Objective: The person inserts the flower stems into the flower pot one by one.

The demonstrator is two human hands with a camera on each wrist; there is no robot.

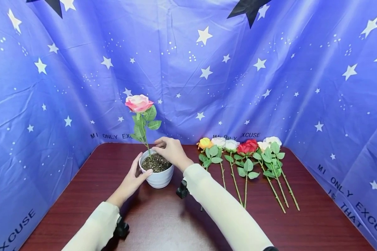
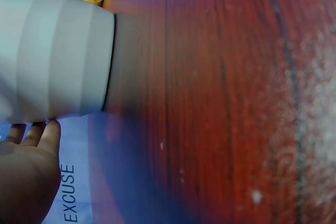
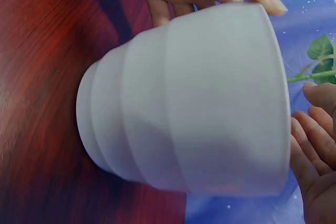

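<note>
A pink and white rose (image 1: 139,103) stands upright in a white ribbed flower pot (image 1: 159,179) filled with dark soil (image 1: 157,162). My left hand (image 1: 132,180) holds the pot's left side, thumb over the near rim. In the left wrist view its fingertips press against the pot wall (image 2: 58,56). Over the far right of the rim, my right hand (image 1: 172,152) has thumb and forefinger apart, just right of the green stem (image 1: 147,149). The right wrist view shows the right hand's fingers (image 3: 310,145) loosely bent beside the pot's rim.
Several cut roses lie on the right of the dark red table (image 1: 157,219): a yellow rose (image 1: 205,143), a red rose (image 1: 247,147) and whitish ones (image 1: 271,140), stems toward me. A blue star-patterned cloth (image 1: 182,69) hangs behind and at both sides.
</note>
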